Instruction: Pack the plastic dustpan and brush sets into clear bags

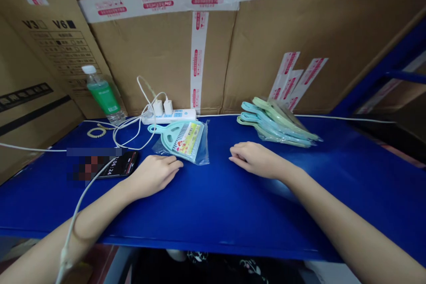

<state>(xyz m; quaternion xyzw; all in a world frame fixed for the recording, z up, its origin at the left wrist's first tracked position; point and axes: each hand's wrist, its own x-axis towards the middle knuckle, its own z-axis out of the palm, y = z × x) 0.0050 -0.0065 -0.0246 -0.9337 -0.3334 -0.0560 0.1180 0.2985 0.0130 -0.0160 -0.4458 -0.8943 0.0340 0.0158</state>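
Observation:
My left hand [155, 175] lies palm down on the blue table [213, 213], fingers loosely together and holding nothing. Its fingertips almost touch a bagged teal mini dustpan set [181, 140] with a colourful label. My right hand [254, 159] also rests flat on the table, fingers stretched leftward, empty. Behind it to the right lies a pile of several bagged teal and green dustpan sets [278, 123].
A phone [118, 165] on a white cable lies by my left wrist. A power strip [169, 116] with chargers, a green-labelled water bottle [102, 94] and a bead bracelet [96, 132] sit at the back left. Taped cardboard boxes [266, 40] wall the back.

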